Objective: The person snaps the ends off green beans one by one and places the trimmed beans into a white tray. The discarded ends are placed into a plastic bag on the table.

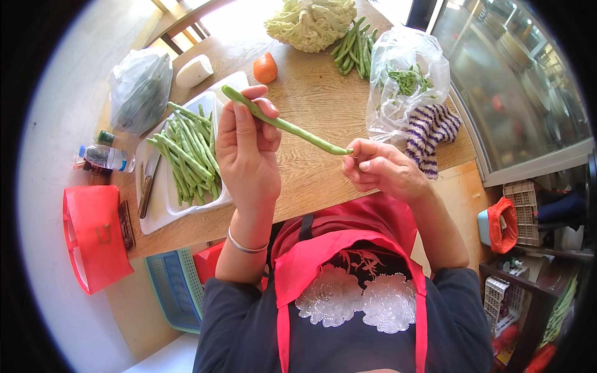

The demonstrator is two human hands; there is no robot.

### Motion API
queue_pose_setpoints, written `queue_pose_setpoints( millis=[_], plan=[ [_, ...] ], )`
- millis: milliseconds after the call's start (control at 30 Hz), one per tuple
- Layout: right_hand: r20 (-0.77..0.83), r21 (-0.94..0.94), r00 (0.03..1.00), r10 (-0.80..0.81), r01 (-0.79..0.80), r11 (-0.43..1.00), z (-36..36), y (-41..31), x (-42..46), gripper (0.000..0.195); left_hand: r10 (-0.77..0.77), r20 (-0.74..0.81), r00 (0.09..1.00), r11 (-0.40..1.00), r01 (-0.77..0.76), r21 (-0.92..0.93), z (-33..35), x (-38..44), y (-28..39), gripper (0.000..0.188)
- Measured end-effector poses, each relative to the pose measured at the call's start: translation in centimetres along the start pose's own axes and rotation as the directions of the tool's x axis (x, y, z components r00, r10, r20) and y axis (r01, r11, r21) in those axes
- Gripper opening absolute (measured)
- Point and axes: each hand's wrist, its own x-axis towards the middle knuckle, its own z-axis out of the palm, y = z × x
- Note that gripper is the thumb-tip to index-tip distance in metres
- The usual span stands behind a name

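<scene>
A single green bean (298, 131) slants across in front of me, above the wooden table. My left hand (249, 149) grips its upper end between thumb and fingers. At the lower tip, the thumb and forefinger of my right hand (385, 165) pinch the bean's stem end. Many more green beans (189, 156) lie heaped in a white plastic tray (175, 207) left of my left hand. Beyond my right hand sits a clear plastic bag (387, 51) with small green trimmings (410, 80) in it.
On a white cutting board (149, 224) lies a knife (148, 186). A cauliflower (310, 23), another bean pile (355, 49), a carrot piece (265, 68) and a white radish piece (193, 71) stand farther back. A striped cloth (431, 135) lies right, near a glass-doored cabinet (517, 84). A water bottle (107, 157) is left.
</scene>
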Motion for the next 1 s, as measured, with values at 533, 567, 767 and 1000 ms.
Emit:
queue_pose_setpoints(
  millis=[533,567,767,1000],
  plan=[
    [0.079,-0.988,0.861,-0.503,0.136,0.078,1.8,-1.6,0.1,0.016,-0.312,0.742,0.594,0.369,-0.644,0.670,0.5,0.1,-0.4,0.013],
    [0.047,-0.986,0.877,-0.479,0.117,0.118,1.9,-1.7,0.0,0.017,-0.302,0.740,0.602,0.363,-0.645,0.673,0.6,0.2,-0.5,0.012],
    [-0.105,-0.885,0.924,-0.367,0.081,0.458,1.1,-2.1,-0.6,0.024,-0.129,0.725,0.677,0.432,-0.619,0.655,1.5,-0.8,-1.5,0.009],
    [-0.302,-0.299,0.886,-0.353,0.264,0.917,1.6,-1.7,-0.2,0.026,0.172,0.328,0.929,0.633,-0.360,0.686,2.5,-1.4,-2.4,0.008]
  ],
)
